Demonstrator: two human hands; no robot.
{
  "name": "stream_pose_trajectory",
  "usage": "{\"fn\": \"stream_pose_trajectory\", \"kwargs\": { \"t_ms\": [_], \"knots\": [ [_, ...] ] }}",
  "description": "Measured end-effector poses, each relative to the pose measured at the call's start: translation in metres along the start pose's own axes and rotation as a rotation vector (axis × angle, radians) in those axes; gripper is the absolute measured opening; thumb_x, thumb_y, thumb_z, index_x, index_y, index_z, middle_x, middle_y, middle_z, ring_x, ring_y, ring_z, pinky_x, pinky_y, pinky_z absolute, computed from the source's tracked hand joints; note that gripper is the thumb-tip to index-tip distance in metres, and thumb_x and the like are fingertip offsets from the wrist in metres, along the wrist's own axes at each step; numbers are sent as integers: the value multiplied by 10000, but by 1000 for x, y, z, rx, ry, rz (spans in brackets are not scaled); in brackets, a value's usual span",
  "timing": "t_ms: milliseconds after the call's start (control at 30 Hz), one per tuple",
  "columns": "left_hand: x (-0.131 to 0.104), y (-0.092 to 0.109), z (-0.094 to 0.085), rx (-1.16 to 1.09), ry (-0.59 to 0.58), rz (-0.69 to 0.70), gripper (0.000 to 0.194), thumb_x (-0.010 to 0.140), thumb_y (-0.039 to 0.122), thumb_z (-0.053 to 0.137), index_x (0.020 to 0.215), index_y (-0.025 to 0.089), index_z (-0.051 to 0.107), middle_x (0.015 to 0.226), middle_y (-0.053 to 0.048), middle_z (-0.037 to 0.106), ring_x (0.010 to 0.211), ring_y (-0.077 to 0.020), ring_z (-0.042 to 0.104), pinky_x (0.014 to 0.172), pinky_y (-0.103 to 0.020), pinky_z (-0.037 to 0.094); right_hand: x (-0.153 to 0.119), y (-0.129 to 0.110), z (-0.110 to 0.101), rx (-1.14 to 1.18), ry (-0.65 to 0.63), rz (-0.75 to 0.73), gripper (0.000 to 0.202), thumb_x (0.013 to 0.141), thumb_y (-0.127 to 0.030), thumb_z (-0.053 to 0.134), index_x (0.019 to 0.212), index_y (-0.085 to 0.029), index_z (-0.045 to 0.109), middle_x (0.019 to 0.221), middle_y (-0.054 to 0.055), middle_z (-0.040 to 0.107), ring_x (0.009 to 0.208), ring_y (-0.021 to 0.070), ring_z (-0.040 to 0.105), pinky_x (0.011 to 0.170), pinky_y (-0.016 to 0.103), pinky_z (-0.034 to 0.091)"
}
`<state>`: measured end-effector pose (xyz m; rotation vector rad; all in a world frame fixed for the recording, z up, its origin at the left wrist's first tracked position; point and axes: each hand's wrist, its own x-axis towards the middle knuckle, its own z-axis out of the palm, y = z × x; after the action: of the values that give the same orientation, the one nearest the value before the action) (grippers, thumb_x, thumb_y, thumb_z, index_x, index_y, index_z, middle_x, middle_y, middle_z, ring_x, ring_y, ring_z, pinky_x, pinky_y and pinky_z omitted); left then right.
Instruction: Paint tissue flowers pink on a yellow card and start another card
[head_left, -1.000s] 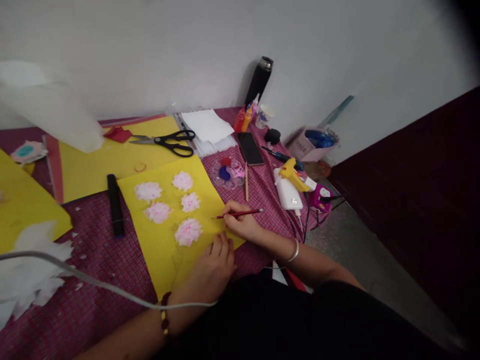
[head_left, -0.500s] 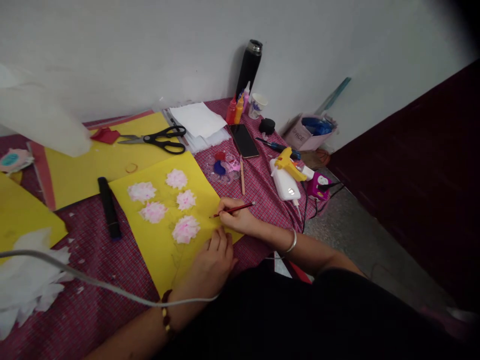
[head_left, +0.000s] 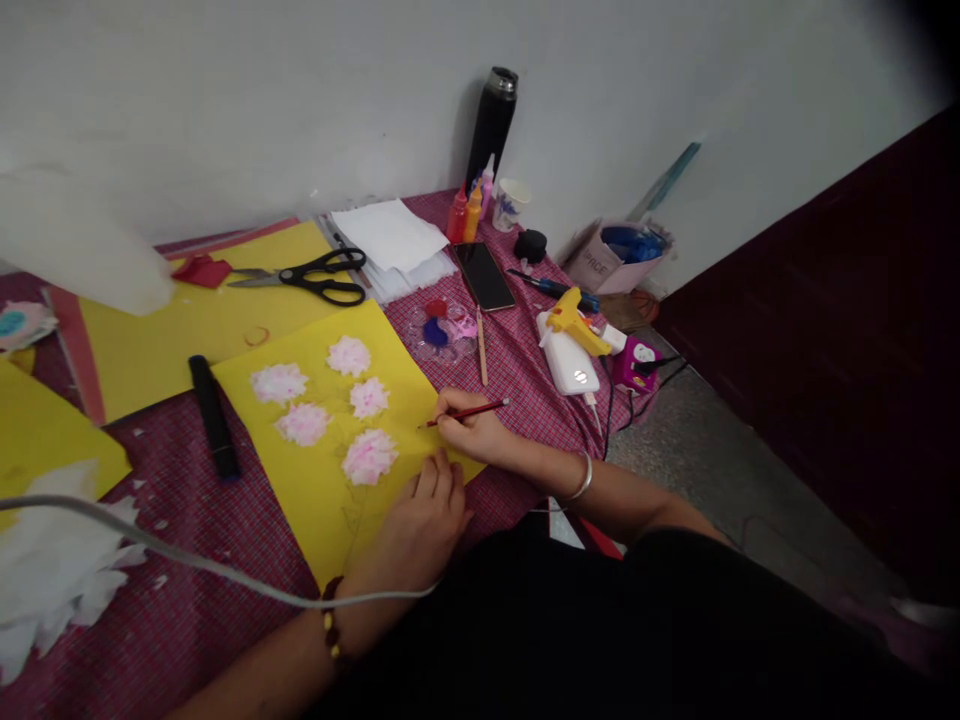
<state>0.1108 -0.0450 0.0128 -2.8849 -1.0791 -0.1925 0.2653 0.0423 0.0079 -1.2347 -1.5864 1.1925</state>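
Note:
A yellow sheet (head_left: 300, 480) lies at an angle on the checked cloth, bearing several pink-and-white paper flowers (head_left: 370, 457) and faint pencil lines below them. My right hand (head_left: 472, 425) grips a dark red pencil (head_left: 480, 409), whose tip is at the sheet near its right edge. Flat on the sheet's lower right part rests my left hand (head_left: 427, 515), fingers extended, holding nothing. A bracelet of dark and yellow beads is on the left wrist, a silver bangle on the right.
Scissors (head_left: 322, 277), a black marker (head_left: 214, 418), a phone (head_left: 486, 277), a paint palette (head_left: 441, 332) and a yellow glue gun (head_left: 576, 322) surround the sheet. A black bottle (head_left: 491, 125) stands by the wall. A grey cable (head_left: 225, 577) crosses the view at lower left.
The view has shifted slightly, so the table items appear a little higher and further left. The pencil tip has moved slightly on the sheet; the left hand stays on the paper.

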Motion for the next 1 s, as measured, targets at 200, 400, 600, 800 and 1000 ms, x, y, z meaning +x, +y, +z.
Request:
{"fn": "stream_pose_trajectory", "kwargs": {
  "t_ms": [200,400,600,800,1000],
  "knots": [
    [2,-1,1,-26,8,16,397,962,283,468,1216,13,607,1288,-311,606,1133,-355,622,853,-456,516,0,5,0,-6,-41,-3,109,700,-99,520,652,-197,512,639,-29,555,628,121,507,599,236,388],
    [3,-2,-3,96,7,63,428,936,322,538,1211,5,622,1254,-298,636,1100,-349,649,845,-412,530,-1,6,-2,47,-11,-24,76,710,-141,502,659,-196,511,641,-24,553,616,120,489,590,239,387],
    [3,-2,-3,107,6,61,430,936,337,542,1203,10,629,1252,-299,636,1102,-344,650,841,-408,535,-2,2,-2,11,-70,-6,88,680,-120,509,638,-197,504,622,-29,537,611,119,487,579,235,373],
    [3,-2,-3,69,18,60,435,933,318,547,1214,-7,616,1246,-320,628,1091,-356,650,830,-417,537,0,2,-2,69,78,2,72,704,-161,490,646,-201,503,622,-28,534,601,119,464,581,243,374],
    [3,-3,-7,73,12,51,446,930,336,564,1225,6,628,1256,-303,631,1115,-347,644,848,-389,542,1,3,-3,78,96,-29,64,705,-176,493,647,-194,512,610,-32,514,582,114,440,568,240,356]
  ]
}}
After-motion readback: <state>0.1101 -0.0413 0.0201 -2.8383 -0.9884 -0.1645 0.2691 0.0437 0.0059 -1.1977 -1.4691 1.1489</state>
